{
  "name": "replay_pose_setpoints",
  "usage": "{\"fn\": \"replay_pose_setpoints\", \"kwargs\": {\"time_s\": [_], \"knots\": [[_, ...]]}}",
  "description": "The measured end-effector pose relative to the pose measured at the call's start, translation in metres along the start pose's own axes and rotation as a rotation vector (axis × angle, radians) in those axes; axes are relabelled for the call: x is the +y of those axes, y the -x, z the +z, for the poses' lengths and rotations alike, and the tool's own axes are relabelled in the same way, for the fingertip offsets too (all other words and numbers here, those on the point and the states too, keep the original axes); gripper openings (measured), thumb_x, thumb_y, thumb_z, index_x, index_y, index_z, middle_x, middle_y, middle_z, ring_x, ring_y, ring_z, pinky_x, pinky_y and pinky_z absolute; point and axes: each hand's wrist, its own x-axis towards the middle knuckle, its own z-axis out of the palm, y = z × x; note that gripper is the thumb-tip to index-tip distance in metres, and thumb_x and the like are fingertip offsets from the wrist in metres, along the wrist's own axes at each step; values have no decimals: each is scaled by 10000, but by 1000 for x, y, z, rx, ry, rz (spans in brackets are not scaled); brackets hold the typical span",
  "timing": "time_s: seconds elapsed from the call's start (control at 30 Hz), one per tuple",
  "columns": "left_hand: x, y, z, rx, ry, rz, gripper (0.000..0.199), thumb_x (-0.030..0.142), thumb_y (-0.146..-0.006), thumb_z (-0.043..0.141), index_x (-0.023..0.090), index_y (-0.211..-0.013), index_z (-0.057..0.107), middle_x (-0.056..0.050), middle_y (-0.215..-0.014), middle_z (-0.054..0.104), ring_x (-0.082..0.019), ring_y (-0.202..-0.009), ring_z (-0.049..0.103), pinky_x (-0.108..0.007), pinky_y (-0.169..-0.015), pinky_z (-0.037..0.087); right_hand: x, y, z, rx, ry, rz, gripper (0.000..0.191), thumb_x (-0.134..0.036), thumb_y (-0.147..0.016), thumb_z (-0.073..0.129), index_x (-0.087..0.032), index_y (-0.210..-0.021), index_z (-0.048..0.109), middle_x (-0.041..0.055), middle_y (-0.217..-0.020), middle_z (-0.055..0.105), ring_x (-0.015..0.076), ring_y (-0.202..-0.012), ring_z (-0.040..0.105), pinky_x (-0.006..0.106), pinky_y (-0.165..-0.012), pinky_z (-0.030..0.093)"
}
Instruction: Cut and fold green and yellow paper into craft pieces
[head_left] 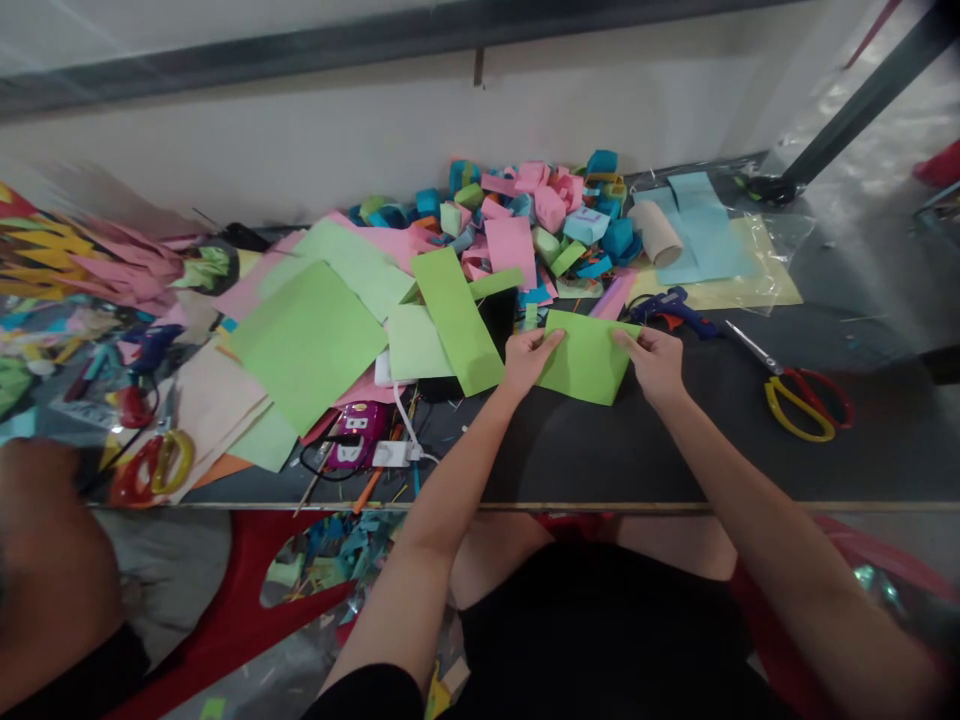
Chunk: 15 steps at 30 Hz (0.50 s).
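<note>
A piece of bright green paper (589,365) is stretched between my two hands, just above the dark tabletop. My left hand (529,358) pinches its left edge, thumb on top. At the upper right corner my right hand (654,362) grips it the same way; the fingers beneath are hidden. Left of my left hand lies a green paper strip (457,318), with a paler green piece (420,345) beside it. A blue glue gun (675,310) rests behind my right hand. Farther right are scissors (806,400) with one red and one yellow handle loop.
Folded colored paper pieces (551,205) are heaped along the wall. A large green sheet (309,345) covers other papers at left, near a purple power strip (361,435). A cardboard tube (656,233) lies at the back right. Another person's arm (52,560) is at far left, near more scissors (161,462).
</note>
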Motion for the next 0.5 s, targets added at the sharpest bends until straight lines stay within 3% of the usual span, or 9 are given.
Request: {"fn": "replay_pose_setpoints", "kwargs": {"time_s": [0.17,0.33,0.5], "knots": [[3,6,-2,14,10,-17,737,796,-722,683,223,-527,263,67,-561,157,-78,-534,146,-279,-511,125,11,2,2,50,54,-4,471,-636,-572,889,-197,-687,764,18,-649,708,151,-547,615,302,-521,535],[2,5,-1,14,-13,-4,665,742,-783,670,217,-531,348,57,-557,203,-90,-539,180,-287,-521,150,16,2,-4,63,74,-8,489,-666,-600,864,-197,-683,753,10,-626,674,146,-539,578,297,-505,493],[0,6,0,124,-152,66,619,690,-848,631,213,-538,386,51,-546,263,-101,-548,247,-284,-531,215,22,-1,-7,17,196,-81,546,-752,-729,730,-207,-734,765,3,-615,628,153,-579,558,291,-516,463]]}}
